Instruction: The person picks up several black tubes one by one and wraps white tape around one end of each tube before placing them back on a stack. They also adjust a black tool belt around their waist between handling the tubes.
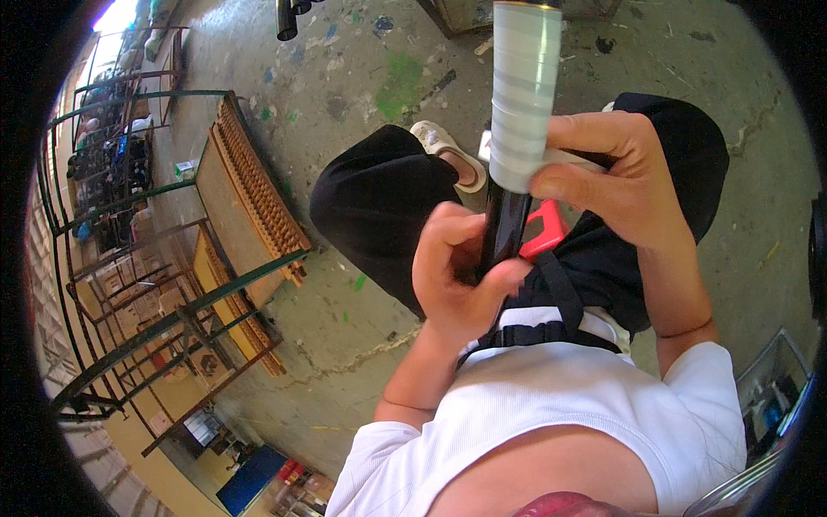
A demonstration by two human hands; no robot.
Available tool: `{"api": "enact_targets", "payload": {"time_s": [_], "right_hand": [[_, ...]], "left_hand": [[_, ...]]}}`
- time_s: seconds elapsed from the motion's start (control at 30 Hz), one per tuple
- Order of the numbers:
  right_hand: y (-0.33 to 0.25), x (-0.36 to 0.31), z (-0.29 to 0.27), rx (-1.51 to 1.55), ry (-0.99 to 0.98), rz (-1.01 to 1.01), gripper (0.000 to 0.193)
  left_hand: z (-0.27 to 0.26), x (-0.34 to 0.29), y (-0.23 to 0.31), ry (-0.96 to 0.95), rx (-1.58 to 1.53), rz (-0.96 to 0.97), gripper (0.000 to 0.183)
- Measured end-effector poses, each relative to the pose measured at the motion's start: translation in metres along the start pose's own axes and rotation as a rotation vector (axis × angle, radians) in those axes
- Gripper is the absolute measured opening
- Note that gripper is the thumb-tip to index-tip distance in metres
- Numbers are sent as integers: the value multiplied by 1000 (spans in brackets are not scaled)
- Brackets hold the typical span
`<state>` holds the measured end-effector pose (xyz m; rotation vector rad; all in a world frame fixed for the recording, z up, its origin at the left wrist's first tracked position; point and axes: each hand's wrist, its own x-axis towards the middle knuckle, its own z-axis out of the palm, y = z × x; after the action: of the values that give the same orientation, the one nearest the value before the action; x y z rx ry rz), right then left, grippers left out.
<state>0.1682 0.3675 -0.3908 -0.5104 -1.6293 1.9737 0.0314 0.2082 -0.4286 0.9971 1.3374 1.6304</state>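
Observation:
A glossy black tube (pixel 506 220) slants up in front of my body, its upper stretch covered by overlapping turns of white tape (pixel 524 95). My left hand (pixel 452 271) is closed round the bare black part, below the tape. My right hand (pixel 616 172) pinches at the lower edge of the wrap, thumb and fingers on a pale strip of tape (pixel 584 160) that runs out from the tube. The tube's lower end is hidden by my left hand. Beside it, over my lap, a red plastic handle (pixel 547 228) shows; the rest of that item is hidden.
At the left stands a green metal rack (pixel 233 289) holding rows of wooden pieces (pixel 258 189), with cartons (pixel 129 284) beyond. Dark tube ends (pixel 287 21) show at the top. A bin (pixel 775 379) stands at the lower right. The paint-spotted concrete floor (pixel 353 297) spreads around my legs.

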Motion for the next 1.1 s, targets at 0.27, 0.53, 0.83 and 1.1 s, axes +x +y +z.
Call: {"api": "enact_targets", "payload": {"time_s": [0.27, 0.53, 0.83, 1.1], "right_hand": [[15, 2, 9, 5, 87, -21, 21], [-8, -1, -1, -137, -106, 71, 27], [-10, 18, 0, -111, -191, 5, 45], [-19, 8, -14, -243, -174, 138, 15]], "left_hand": [[23, 9, 33, 89, -107, -301, 48], [22, -1, 3, 145, 82, -69, 55], [14, 6, 21, -266, -509, -298, 85], [26, 12, 25, -116, -374, -246, 65]]}}
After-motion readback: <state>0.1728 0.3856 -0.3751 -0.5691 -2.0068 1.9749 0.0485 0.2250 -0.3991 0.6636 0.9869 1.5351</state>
